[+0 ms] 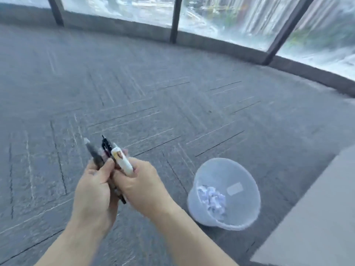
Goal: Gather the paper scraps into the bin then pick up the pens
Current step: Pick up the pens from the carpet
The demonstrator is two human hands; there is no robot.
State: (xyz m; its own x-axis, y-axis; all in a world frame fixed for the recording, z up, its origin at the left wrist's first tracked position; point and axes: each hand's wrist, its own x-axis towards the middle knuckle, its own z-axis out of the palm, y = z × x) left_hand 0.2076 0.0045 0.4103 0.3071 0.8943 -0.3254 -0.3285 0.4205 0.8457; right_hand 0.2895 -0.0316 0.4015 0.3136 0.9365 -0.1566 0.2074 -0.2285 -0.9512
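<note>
Pens: bundle of slim rigid plastic pens [107,156], light, slippery; best gripped mid-barrel.
Hands: left hand [94,191] & right hand [140,187] both curled round bundle.
Bin: translucent round plastic bin [249,189], crumpled white paper scraps [211,198] inside.

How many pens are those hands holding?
3, bunched between both hands: a grey pen on the left, a black pen in the middle, a white pen on the right. More may be hidden.
</note>
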